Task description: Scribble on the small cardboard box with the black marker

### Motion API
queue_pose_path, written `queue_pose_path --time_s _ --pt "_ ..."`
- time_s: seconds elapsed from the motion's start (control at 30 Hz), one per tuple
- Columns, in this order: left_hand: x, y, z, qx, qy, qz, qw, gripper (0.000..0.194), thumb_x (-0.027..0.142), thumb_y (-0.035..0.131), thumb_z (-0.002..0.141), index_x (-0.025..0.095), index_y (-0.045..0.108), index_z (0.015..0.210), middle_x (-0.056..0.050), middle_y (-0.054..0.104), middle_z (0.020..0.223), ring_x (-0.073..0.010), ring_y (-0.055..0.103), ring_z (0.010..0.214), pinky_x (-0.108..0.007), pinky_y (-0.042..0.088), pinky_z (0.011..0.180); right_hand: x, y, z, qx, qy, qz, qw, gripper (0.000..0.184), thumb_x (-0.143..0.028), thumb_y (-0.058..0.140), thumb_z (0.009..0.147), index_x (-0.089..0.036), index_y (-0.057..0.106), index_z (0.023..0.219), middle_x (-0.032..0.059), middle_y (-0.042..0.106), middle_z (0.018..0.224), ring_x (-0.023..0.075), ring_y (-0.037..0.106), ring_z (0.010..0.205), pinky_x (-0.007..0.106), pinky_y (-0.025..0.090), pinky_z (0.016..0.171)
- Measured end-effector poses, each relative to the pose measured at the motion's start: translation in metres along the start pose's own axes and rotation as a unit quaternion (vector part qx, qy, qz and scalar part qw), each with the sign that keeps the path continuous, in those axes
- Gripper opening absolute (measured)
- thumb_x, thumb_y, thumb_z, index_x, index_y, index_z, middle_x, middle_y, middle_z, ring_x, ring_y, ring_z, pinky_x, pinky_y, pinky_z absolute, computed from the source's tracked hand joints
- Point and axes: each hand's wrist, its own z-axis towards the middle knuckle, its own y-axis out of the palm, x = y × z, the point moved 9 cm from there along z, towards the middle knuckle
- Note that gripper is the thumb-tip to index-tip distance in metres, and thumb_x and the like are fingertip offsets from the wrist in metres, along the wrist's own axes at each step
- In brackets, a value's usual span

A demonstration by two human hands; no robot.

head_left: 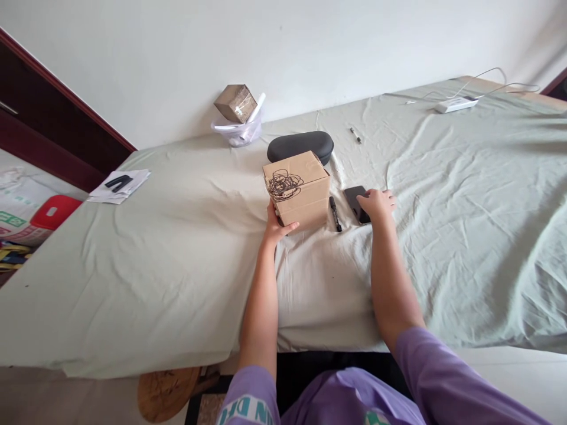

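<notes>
A brown cardboard box point(297, 190) with black scribbles on its top stands on the pale green sheet point(177, 248). My left hand point(277, 225) grips its near left corner, thumb on the front face. My right hand point(378, 203) lies flat, fingers out, on a black phone point(355, 200) to the right of the box. A black marker point(335, 213) lies between the box and the phone. A dark oval case point(301, 146) sits just behind the box.
By the wall a plastic bag point(238, 131) holds a small brown box point(236, 103). A pen point(355, 135) lies further back. A white power strip point(455, 105) with cables sits far right. Papers with a black stapler point(117, 183) lie at the left edge.
</notes>
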Motion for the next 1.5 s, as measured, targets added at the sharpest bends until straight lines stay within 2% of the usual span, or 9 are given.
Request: queue_pose_path --time_s 0.07,0.17,0.37,0.53,0.67,0.8,1.2,1.4,1.5 --pt "-0.001 -0.001 0.000 -0.001 0.001 0.003 1.000 0.137 0.072 0.097 0.059 0.030 0.022 0.166 -0.020 0.040 0.165 -0.0380 0.047 0.153 -0.055 0.047 0.124 -0.015 0.001 -0.007 -0.004 -0.005 -0.013 1.000 0.048 -0.047 0.061 0.099 -0.017 0.076 0.134 0.0271 0.047 0.162 0.0490 0.043 0.148 0.063 0.033 0.118" --pt "-0.002 -0.001 0.000 -0.002 0.005 0.004 1.000 0.137 0.070 0.098 0.058 0.029 0.022 0.165 -0.020 0.040 0.165 -0.0375 0.045 0.155 -0.054 0.046 0.125 -0.047 0.021 -0.021 -0.052 -0.052 -0.040 0.996 0.048 -0.055 0.066 0.097 -0.017 0.081 0.123 0.0242 0.054 0.155 0.0480 0.043 0.147 0.059 0.029 0.121" --pt "-0.003 0.000 0.002 0.005 0.006 -0.002 1.000 0.138 0.071 0.097 0.058 0.027 0.022 0.165 -0.021 0.041 0.164 -0.0379 0.046 0.153 -0.057 0.043 0.128 -0.076 0.054 -0.041 -0.087 -0.084 -0.064 0.991 0.048 -0.034 0.061 0.100 -0.003 0.072 0.135 0.0318 0.056 0.151 0.0457 0.046 0.144 0.052 0.033 0.117" --pt "-0.001 -0.001 0.004 0.005 0.009 0.009 1.000 0.139 0.075 0.096 0.057 0.025 0.023 0.165 -0.021 0.046 0.159 -0.0386 0.050 0.149 -0.054 0.049 0.122 -0.075 0.052 -0.035 -0.125 -0.103 -0.024 0.987 0.042 -0.030 0.048 0.104 -0.007 0.075 0.127 0.0262 0.074 0.130 0.0355 0.068 0.118 0.042 0.046 0.100" --pt "0.001 -0.002 0.004 0.002 0.010 0.019 1.000 0.137 0.074 0.095 0.058 0.026 0.024 0.165 -0.021 0.045 0.160 -0.0389 0.050 0.150 -0.053 0.051 0.121 -0.070 0.048 -0.027 -0.135 -0.099 0.003 0.986 0.043 -0.028 0.042 0.107 -0.007 0.074 0.127 0.0269 0.076 0.131 0.0323 0.072 0.111 0.034 0.047 0.083" --pt "-0.001 -0.002 0.003 0.007 0.007 0.027 1.000 0.136 0.071 0.097 0.058 0.028 0.026 0.166 -0.020 0.040 0.164 -0.0398 0.044 0.155 -0.054 0.048 0.124 -0.071 0.052 -0.023 -0.134 -0.113 0.012 0.984 0.042 -0.030 0.045 0.109 -0.009 0.077 0.125 0.0259 0.076 0.132 0.0320 0.071 0.117 0.032 0.047 0.085" --pt "0.000 -0.005 0.000 0.034 0.031 0.045 0.998 0.134 0.064 0.100 0.059 0.026 0.029 0.166 -0.020 0.043 0.164 -0.0398 0.053 0.148 -0.057 0.049 0.125 -0.082 0.065 -0.030 -0.172 -0.154 0.033 0.972 0.036 -0.028 0.051 0.107 -0.014 0.082 0.118 0.0203 0.080 0.129 0.0296 0.073 0.122 0.031 0.050 0.091" --pt "0.006 -0.012 -0.003 0.086 0.082 0.070 0.990 0.131 0.054 0.106 0.055 0.025 0.036 0.162 -0.020 0.046 0.164 -0.0406 0.052 0.150 -0.060 0.046 0.127 -0.083 0.069 -0.030 -0.176 -0.143 0.050 0.973 0.032 -0.043 0.062 0.109 -0.016 0.076 0.118 0.0101 0.078 0.125 0.0230 0.075 0.113 0.044 0.060 0.102" --pt "0.010 -0.011 -0.003 0.084 0.103 0.081 0.988 0.130 0.051 0.105 0.056 0.027 0.035 0.163 -0.020 0.042 0.168 -0.0405 0.049 0.154 -0.058 0.050 0.125 -0.082 0.071 -0.028 -0.169 -0.140 0.057 0.974 0.029 -0.038 0.061 0.109 -0.015 0.078 0.116 0.0129 0.079 0.125 0.0251 0.075 0.115 0.041 0.059 0.101"
